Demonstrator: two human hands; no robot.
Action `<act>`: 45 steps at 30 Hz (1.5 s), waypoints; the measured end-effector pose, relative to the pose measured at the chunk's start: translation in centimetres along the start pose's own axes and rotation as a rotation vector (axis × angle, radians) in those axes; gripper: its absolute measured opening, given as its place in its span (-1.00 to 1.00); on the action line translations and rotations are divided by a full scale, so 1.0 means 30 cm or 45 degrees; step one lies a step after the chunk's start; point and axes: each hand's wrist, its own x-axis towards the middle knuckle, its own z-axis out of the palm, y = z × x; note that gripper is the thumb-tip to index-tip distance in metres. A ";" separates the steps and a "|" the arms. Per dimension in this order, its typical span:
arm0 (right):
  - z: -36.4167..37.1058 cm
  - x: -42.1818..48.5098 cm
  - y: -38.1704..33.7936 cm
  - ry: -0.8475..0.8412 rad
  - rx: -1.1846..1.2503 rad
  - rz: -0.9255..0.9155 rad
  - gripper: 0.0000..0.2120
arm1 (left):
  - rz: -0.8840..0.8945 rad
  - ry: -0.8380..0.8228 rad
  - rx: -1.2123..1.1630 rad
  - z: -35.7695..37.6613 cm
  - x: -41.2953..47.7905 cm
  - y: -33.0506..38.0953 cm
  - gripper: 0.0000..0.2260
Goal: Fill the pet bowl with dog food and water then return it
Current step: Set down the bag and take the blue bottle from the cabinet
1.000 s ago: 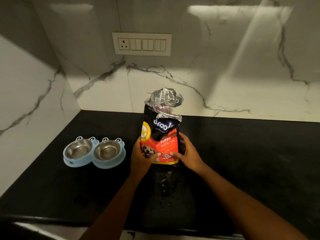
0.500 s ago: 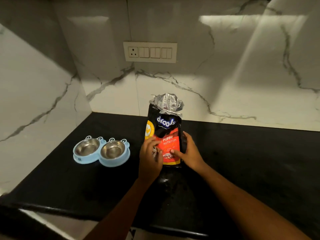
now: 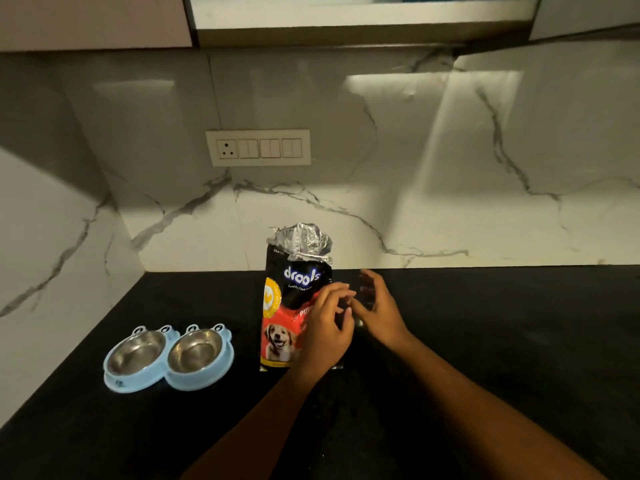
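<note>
The side wall (image 3: 52,258) closes off the left of the counter (image 3: 502,341). Near it sits the bowl (image 3: 168,341), a blue twin tray with two steel cups, both looking empty, so neither food nor water is in yet. The counter's front edge runs not far below it.

Just right of the bowl and apart from it, the bag (image 3: 294,282) stands upright on the counter with its foil top crumpled but open. The left hand (image 3: 327,330) hovers before the bag's front with fingers loosely bent, and no grip on it shows. The right hand (image 3: 379,311) is just beside the bag's right edge, fingers spread and holding nothing.

The step looks like taking up the bag to pour. It would likely go best with one hand low on the body and the other near the foil, the mouth spread first. Then a slow tilt left over the nearer cup should keep kibble from spilling across the divider.

Right of the hands the counter lies dark and broad, which gives room to set the bag down.
</note>
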 end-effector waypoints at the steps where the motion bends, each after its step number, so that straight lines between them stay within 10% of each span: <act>1: -0.022 0.010 -0.019 0.032 0.021 -0.011 -0.39 | -0.005 0.009 -0.037 0.010 0.027 0.008 -0.74; 23: -0.631 0.375 -1.098 0.584 0.026 -0.827 -0.79 | 0.736 0.376 -0.326 -0.210 1.059 0.734 -0.85; 34: -0.692 0.659 -1.250 0.728 -0.131 -0.620 -0.73 | 0.294 -0.119 -0.038 -0.261 1.479 0.763 -0.40; 45: -0.838 0.971 -1.186 0.539 -0.324 -0.062 -0.10 | -0.064 -0.360 0.042 -0.169 1.703 0.728 -0.18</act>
